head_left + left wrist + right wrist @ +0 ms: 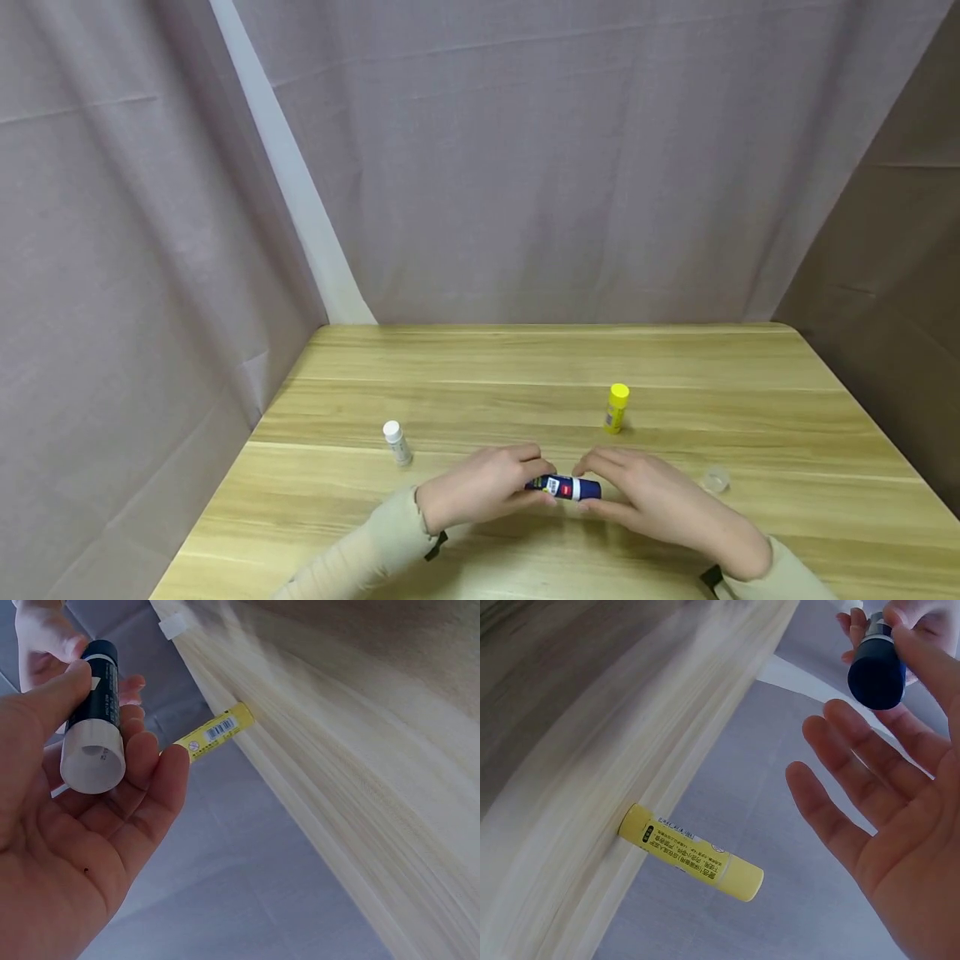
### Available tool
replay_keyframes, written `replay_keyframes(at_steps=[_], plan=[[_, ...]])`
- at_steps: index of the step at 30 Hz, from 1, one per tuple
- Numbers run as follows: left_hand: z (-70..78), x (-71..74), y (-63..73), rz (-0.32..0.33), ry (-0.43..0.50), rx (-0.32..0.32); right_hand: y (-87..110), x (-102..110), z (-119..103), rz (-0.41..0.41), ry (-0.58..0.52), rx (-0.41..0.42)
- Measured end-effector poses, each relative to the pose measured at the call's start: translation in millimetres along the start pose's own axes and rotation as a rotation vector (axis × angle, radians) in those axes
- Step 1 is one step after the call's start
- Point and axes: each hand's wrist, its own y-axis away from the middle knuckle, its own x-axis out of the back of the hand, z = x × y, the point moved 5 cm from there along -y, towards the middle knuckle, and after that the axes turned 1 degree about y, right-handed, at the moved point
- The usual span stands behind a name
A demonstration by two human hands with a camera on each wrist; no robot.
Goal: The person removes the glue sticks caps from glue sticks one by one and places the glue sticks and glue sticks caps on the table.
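One navy tube [564, 487] is spanning the lower center, left hand [486, 486] gripping and right hand [651, 496] pinching, apparently steadying both ends.

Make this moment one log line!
left hand: holds navy tube; right hand: at its cap; yellow tube: upright; white tube: upright

The right hand [911, 821] pinches a dark-capped tube [876, 673] near a yellow stick [694, 853].

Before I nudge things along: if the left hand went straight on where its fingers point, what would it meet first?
Most likely the right hand, at the other end of the dark blue glue stick that the left hand holds; with depth hard to judge, the gap between them is unclear.
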Motion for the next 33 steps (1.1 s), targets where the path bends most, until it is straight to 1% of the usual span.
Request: replay_keyframes(at_steps=[3, 6, 14, 20, 27, 33], plan=[[-0.9, 0.2, -0.4, 0.002, -0.001, 0.002, -0.7, 0.0, 1.4, -0.013, 0.003, -0.027], [-0.4, 0.9, -0.6, 0.006, -0.012, -0.002, -0.8, -0.9, 2.0, -0.016, 0.010, -0.032], [3.0, -3.5, 2.7, -0.006, -0.032, -0.012, 2.6, -4.9, -2.2, 0.013, 0.008, 0.012], [3.8, -5.6, 3.2, -0.020, -0.012, -0.004, 4.7, -5.3, -4.0, 0.016, -0.012, 0.001], [1.8, -4.7, 1.2, -0.022, -0.013, -0.006, 4.1, -3.9, -1.4, -0.002, 0.016, -0.018], [0.3, -5.4, 0.3, 0.004, -0.013, -0.024, 1.3, -1.5, -0.6, -0.006, -0.014, 0.030]])
